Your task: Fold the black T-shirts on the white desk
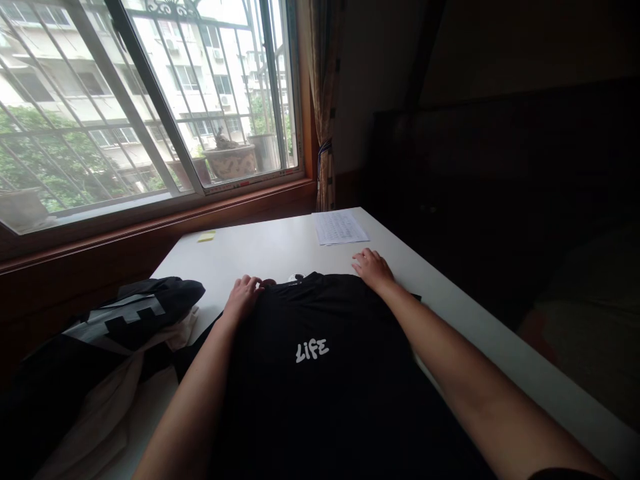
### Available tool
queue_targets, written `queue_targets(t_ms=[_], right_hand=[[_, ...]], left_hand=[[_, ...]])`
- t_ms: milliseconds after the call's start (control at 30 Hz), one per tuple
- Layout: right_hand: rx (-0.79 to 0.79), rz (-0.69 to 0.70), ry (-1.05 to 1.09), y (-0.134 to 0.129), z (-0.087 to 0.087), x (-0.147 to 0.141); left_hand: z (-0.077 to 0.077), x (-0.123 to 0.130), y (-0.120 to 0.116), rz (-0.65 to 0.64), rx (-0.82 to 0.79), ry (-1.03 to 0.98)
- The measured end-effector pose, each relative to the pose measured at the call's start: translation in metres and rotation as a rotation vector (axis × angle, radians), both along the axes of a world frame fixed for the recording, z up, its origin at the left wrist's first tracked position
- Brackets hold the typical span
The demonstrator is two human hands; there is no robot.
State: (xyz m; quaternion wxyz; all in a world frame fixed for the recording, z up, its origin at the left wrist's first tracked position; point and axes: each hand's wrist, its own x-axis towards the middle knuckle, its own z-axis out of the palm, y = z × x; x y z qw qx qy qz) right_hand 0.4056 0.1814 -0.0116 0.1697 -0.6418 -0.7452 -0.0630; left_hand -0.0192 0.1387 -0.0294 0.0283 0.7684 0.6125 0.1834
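A black T-shirt (320,400) with small white lettering on it lies spread over the white table (265,247), its collar side away from me. My left hand (243,295) is at the shirt's far left corner, fingers bent and closed on the cloth edge. At the far right corner rests my right hand (374,268), fingers apart and reaching past the cloth over the tabletop. Something small, white and round (296,277) shows at the collar between the hands; I cannot make it out. Both forearms lie along the sides of the shirt.
A heap of black, grey and beige clothes (125,313) lies on the left. Printed papers (341,228) are at the table's far end, with a yellow sticky-note pad (206,236) at the far left. A barred window (165,100) and a tied curtain (325,133) stand beyond.
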Motion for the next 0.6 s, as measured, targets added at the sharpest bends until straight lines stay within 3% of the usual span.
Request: queue_targets(t_ms=[100, 167, 267, 400, 600], right_hand=[[0.046, 0.014, 0.031, -0.019, 0.007, 0.012], [0.053, 0.093, 0.057, -0.039, 0.005, 0.012], [-0.021, 0.242, 0.058, -0.080, -0.009, 0.010], [-0.156, 0.283, 0.029, -0.121, -0.028, 0.023], [-0.252, 0.144, 0.049, -0.117, -0.035, 0.076]], left_hand=[[-0.006, -0.003, 0.004, 0.010, 0.019, 0.001], [-0.009, -0.005, 0.007, 0.009, 0.032, -0.001], [-0.011, -0.008, 0.008, -0.008, 0.042, -0.003], [-0.009, -0.009, 0.008, -0.028, 0.044, 0.003], [-0.009, -0.009, 0.008, -0.034, 0.047, 0.023]])
